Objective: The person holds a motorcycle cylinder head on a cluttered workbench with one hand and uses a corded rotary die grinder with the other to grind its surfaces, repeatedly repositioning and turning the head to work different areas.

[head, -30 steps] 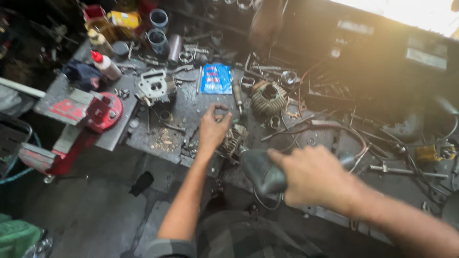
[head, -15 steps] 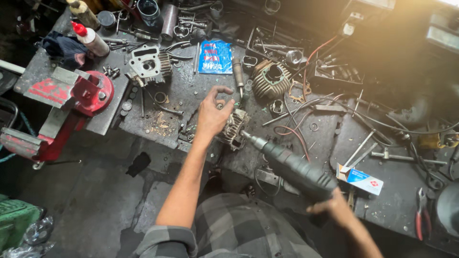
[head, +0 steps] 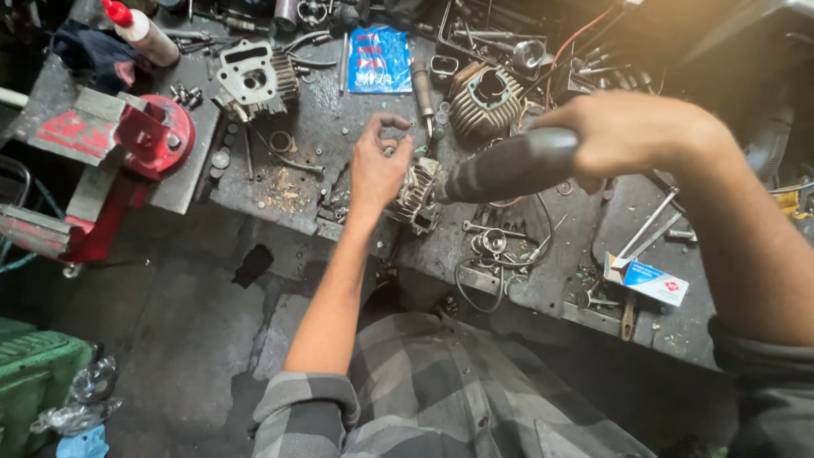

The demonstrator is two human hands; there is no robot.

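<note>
My left hand [head: 378, 166] rests on a small finned metal engine part [head: 418, 195] on the dark workbench [head: 305, 127]; thumb and forefinger pinch something tiny above it. My right hand [head: 638, 136] grips a dark cylindrical power tool [head: 509, 167] whose tip points left at the finned part. A ribbed engine cylinder [head: 486, 97] stands just behind the tool. A cylinder head [head: 254, 80] lies farther left.
A red bench vise [head: 140, 144] is fixed at the bench's left edge. A blue packet [head: 379, 58], a white bottle with a red cap [head: 140, 32], a small white and blue box [head: 649, 280], loose wires and wrenches litter the bench. A green crate [head: 34, 373] sits on the floor.
My right hand with the power tool has swung up and to the left, closer to the finned part. My left hand stays at that part.
</note>
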